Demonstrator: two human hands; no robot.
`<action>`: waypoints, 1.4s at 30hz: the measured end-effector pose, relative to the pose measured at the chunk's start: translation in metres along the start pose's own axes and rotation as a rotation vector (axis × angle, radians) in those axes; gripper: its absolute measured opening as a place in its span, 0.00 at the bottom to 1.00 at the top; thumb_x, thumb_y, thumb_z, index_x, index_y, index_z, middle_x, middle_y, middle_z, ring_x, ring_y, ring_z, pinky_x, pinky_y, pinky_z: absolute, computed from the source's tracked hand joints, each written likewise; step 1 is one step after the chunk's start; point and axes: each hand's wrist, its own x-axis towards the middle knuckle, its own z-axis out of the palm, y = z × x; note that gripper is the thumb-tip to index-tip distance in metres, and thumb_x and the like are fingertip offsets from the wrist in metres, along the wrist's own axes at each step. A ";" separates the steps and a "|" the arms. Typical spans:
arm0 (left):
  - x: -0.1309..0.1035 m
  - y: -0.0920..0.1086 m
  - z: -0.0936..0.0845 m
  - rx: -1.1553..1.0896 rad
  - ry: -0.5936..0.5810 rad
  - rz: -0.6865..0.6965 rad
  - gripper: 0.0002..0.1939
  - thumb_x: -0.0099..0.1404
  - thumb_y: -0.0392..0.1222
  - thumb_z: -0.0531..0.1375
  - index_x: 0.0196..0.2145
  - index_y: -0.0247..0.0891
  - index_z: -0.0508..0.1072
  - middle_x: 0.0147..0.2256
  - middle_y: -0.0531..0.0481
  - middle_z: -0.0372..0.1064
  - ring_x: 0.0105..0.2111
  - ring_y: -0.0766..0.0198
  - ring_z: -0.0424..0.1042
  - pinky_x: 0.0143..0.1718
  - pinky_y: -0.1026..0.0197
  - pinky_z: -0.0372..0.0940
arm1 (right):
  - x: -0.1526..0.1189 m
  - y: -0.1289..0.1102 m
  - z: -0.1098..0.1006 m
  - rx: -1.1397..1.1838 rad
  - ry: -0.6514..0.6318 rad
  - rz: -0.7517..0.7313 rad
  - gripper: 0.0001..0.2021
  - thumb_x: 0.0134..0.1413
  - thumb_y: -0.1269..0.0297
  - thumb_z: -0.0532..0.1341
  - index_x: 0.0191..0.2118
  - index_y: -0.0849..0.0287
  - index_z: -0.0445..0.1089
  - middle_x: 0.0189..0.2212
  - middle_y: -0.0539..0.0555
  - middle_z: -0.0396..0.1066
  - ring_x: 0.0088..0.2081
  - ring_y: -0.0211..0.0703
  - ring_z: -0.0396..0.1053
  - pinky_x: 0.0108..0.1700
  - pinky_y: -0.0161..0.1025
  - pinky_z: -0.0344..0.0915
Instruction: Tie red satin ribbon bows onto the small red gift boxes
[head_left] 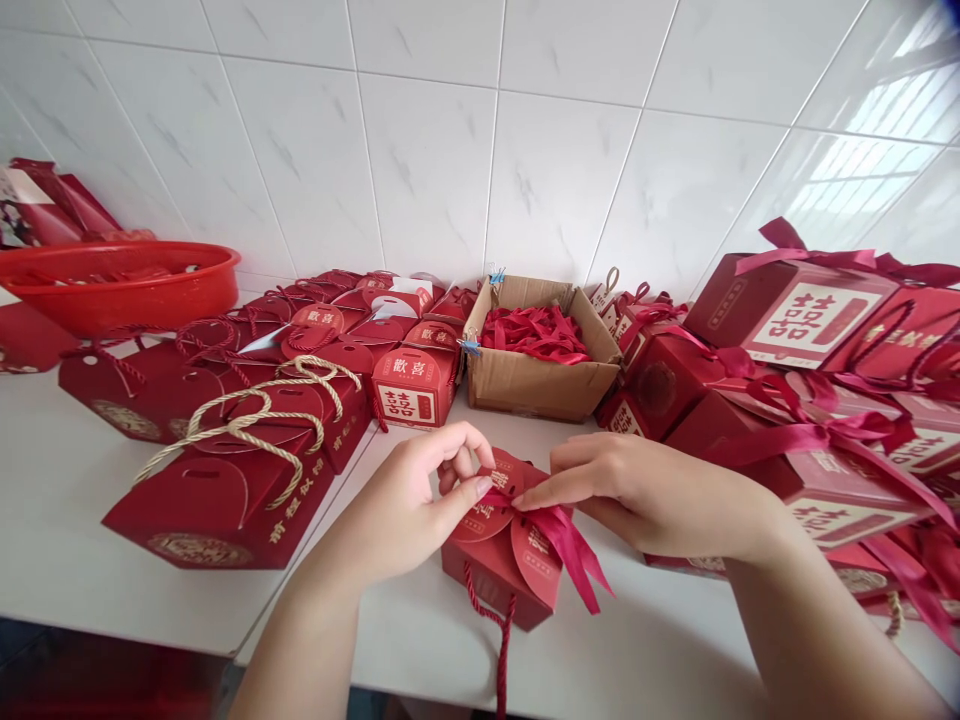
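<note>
A red gift box [502, 575] with gold lettering stands on the white table in front of me. A crimson satin ribbon [574, 550] lies across its folded lid, its tails draping over the right side. My left hand [409, 505] is closed, thumb and fingers pinching the ribbon near the lid's centre. From the right, my right hand [637, 490] has its index finger on the ribbon's middle, with the thumb hidden below and the other fingers curled. A twisted red cord [504, 640] hangs down the near side of the box.
An open cardboard box [540, 390] of loose ribbons [534, 332] sits behind. Red boxes with gold cords [247, 420] and other red boxes [412, 385] are grouped left, near a red basin [127, 285]. Ribbon-tied boxes [814, 310] are stacked right, against the tiled wall [427, 150].
</note>
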 end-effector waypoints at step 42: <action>0.008 0.004 0.017 0.004 -0.137 -0.036 0.07 0.57 0.42 0.63 0.26 0.39 0.69 0.29 0.57 0.67 0.29 0.68 0.66 0.32 0.66 0.61 | 0.018 0.001 0.020 0.119 0.501 0.363 0.05 0.53 0.74 0.60 0.32 0.56 0.71 0.29 0.47 0.73 0.32 0.37 0.67 0.32 0.33 0.60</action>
